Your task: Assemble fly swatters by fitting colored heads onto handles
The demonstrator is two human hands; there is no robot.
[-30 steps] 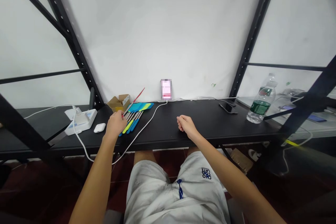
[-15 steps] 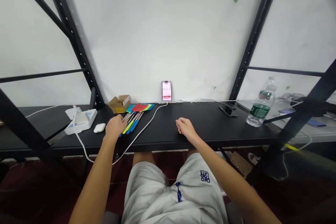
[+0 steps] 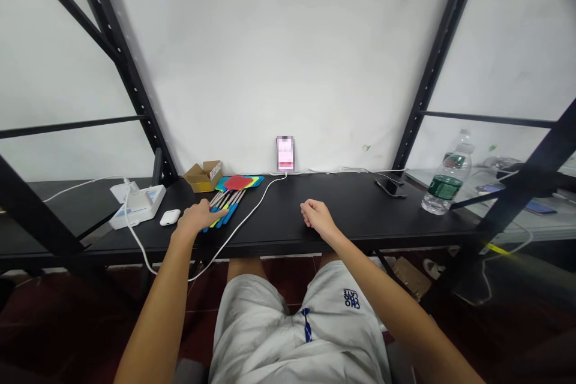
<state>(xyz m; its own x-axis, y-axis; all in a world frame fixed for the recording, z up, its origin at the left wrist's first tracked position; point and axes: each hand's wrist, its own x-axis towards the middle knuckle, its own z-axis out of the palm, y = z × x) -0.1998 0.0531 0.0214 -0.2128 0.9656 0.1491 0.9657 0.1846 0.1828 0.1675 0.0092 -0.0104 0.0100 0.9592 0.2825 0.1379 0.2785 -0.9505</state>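
Note:
Several fly swatters (image 3: 237, 183) with red, blue and yellow-green heads lie in a bundle on the black desk (image 3: 270, 222). Their metal shafts lead down to blue and yellow-green handles. My left hand (image 3: 198, 217) is over the left side of these handles, thumb stretched out to the right and apart from the fingers; it partly hides the swatters, and whether it touches them I cannot tell. On the middle of the desk rests my right hand (image 3: 317, 216), curled into a loose fist with no object showing in it.
Left of the swatters are an open cardboard box (image 3: 202, 179), a white earbud case (image 3: 170, 217) and a white power strip (image 3: 139, 207). A phone (image 3: 285, 153) leans on the wall, its white cable (image 3: 246, 220) crossing the desk. At right are another phone (image 3: 390, 187) and water bottles (image 3: 445, 186).
My left hand has shifted slightly, and its thumb has spread out to the right across the swatter handles. My right hand keeps its place and its fist.

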